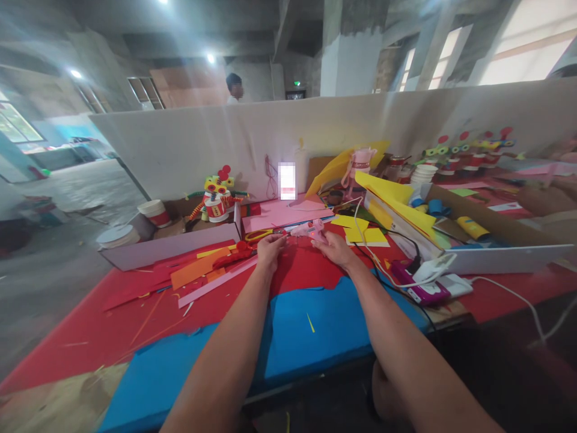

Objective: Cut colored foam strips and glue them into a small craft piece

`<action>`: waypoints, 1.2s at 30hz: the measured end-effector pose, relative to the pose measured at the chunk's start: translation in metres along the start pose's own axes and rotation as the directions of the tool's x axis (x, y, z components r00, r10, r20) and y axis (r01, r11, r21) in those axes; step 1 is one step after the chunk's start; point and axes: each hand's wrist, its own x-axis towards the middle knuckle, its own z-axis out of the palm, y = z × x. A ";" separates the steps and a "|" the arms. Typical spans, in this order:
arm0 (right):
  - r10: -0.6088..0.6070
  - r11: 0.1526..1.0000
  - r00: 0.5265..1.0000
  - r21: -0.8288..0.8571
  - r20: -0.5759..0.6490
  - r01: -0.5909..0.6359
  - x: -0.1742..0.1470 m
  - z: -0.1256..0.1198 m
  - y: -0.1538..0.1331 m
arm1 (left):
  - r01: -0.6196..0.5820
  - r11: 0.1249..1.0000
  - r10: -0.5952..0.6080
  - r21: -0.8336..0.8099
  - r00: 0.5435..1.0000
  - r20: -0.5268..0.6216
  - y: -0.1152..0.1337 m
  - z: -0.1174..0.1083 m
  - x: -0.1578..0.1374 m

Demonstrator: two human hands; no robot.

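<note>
My right hand point(336, 248) is closed around the handle of a pink hot glue gun point(311, 229), whose nozzle points left. My left hand point(271, 248) is pinched just beside the nozzle end; whatever sits between its fingertips is too small to tell. Both hands are over red paper point(304, 270) at the middle of the table. Left of them lie a red-handled tool point(232, 257), orange paper point(193, 273) and a pink paper strip point(216, 282). Yellow paper pieces point(367, 234) are just beyond my right hand.
A paper-cup robot figure point(217, 205) stands in a shallow box point(175, 243) at left, near stacked cups point(118, 236). On the right are an open box point(500, 260) with paper rolls and a purple power strip point(419, 285) with trailing cables. Blue sheets point(324, 325) cover the front edge.
</note>
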 end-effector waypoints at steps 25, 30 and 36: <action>-0.007 1.000 1.000 -0.015 -0.018 0.007 0.001 0.001 0.005 | -0.009 1.000 0.009 0.021 1.000 0.006 0.001 0.001 -0.001; 0.016 1.000 1.000 -0.012 -0.007 -0.016 0.001 0.000 0.004 | -0.006 0.999 0.006 0.036 1.000 0.002 0.002 0.001 -0.002; 0.167 0.978 0.986 0.123 0.014 -0.167 -0.001 0.002 0.002 | 0.002 0.998 -0.002 0.056 1.000 0.003 0.001 0.001 -0.001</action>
